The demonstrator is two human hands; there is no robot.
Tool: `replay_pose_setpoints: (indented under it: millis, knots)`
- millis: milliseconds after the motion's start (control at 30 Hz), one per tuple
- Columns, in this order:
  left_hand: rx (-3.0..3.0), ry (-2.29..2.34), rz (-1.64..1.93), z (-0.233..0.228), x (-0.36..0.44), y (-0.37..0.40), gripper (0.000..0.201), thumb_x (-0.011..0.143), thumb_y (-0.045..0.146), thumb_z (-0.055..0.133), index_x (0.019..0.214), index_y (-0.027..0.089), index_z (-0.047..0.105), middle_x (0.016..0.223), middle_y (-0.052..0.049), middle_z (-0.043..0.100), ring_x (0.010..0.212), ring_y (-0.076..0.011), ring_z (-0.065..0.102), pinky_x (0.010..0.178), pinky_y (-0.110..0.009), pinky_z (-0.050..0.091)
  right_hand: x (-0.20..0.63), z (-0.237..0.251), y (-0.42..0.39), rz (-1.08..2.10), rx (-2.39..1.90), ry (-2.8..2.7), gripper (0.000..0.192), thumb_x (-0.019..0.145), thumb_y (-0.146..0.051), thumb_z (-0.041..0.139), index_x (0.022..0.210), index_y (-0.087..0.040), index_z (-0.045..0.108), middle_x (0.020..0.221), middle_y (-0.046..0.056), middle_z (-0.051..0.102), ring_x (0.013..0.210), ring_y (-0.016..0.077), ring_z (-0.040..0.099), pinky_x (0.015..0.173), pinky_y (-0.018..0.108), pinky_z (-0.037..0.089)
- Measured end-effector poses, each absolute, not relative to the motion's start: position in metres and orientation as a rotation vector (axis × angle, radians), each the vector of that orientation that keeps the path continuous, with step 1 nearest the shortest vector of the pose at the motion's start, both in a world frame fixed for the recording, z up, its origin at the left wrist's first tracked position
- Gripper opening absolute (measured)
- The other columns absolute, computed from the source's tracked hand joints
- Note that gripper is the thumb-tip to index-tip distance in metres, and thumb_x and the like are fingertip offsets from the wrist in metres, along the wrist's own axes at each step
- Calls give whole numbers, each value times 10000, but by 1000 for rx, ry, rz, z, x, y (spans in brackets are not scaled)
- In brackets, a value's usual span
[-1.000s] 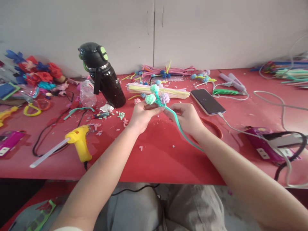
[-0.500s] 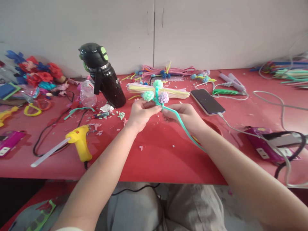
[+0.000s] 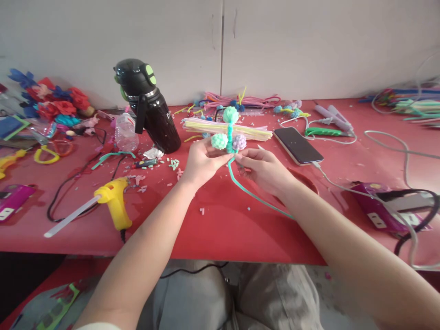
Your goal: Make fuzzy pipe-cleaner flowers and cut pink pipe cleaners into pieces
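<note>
My left hand [image 3: 202, 161] pinches the stem of a small pipe-cleaner flower cluster [image 3: 228, 133] with mint and lilac pompom heads, held upright above the red table [image 3: 220, 224]. My right hand [image 3: 264, 168] grips the loose teal pipe cleaner [image 3: 247, 191] that runs from the cluster's base down and to the right under my forearm. Both hands meet just below the pompoms.
A black water bottle [image 3: 147, 107] leans at the back left, a yellow glue gun [image 3: 113, 201] lies front left. A bundle of pale pipe cleaners [image 3: 227, 129] lies behind my hands. A phone [image 3: 297, 145] on a cable and a purple power strip [image 3: 381, 211] sit right.
The flower cluster has turned more upright and risen slightly. The teal pipe cleaner has swung lower and now curves beneath my right hand.
</note>
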State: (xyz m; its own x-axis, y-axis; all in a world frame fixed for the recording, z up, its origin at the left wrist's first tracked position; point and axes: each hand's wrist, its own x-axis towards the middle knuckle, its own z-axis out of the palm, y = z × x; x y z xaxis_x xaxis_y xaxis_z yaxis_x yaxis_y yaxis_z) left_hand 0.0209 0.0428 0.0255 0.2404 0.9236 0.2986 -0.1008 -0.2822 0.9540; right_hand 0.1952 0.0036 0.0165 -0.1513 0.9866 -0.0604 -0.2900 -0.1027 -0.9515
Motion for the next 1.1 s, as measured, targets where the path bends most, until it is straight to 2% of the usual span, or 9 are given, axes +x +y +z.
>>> replay_pose_setpoints:
  millis: [167,300,433,533,633,800,967,1100]
  knots:
    - [1507,845,1205,26,19,43,524,579,416,987,988,160,782,1081,-121,821,1084,-358,764,991,-494,606,200,13,6,1348,-1024,-1223,463,715,-574,885,743,-184,638,680,-28,539,618,104,482,635,297,395]
    - [1389,795,1171,23,20,46,550,561,422,993,1000,164,785,1065,-116,823,1078,-334,761,1008,-485,588,200,10,8,1098,-1100,-1420,386,833,-549,760,788,-191,623,667,-28,537,612,116,465,613,300,370]
    - [1243,792,1113,20,21,47,508,521,397,1008,928,177,799,965,-73,819,980,-250,750,950,-403,586,197,11,7,858,-1087,-1520,290,871,-445,689,766,-200,576,673,-29,530,618,115,432,604,294,351]
    - [1169,821,996,20,22,45,432,525,443,999,807,180,804,857,-30,773,830,-155,691,811,-302,570,196,13,6,790,-1085,-1527,252,875,-411,668,771,-203,571,681,-20,553,621,119,444,595,292,353]
    - [1126,810,970,18,25,42,402,539,486,982,732,184,800,795,-8,719,752,-109,622,715,-252,526,196,14,5,740,-1099,-1511,229,880,-398,659,781,-204,587,700,-3,585,647,134,480,595,292,364]
    - [1120,856,1168,11,36,41,328,563,435,964,731,203,804,730,9,689,729,-110,583,681,-242,473,194,15,2,690,-1134,-1512,212,907,-373,639,773,-219,581,720,8,586,668,155,501,632,316,393]
    - [1403,1016,1355,9,41,35,179,744,335,819,673,187,745,646,14,638,693,-144,574,695,-286,462,190,14,0,448,-1219,-1619,130,901,-277,608,783,-231,577,761,29,610,681,175,512,685,332,416]
    - [1626,1080,1354,15,39,30,171,789,225,719,630,183,674,649,2,616,703,-167,580,690,-299,448,188,13,1,283,-1222,-1736,157,866,-194,557,725,-235,501,735,32,549,661,167,476,662,311,388]
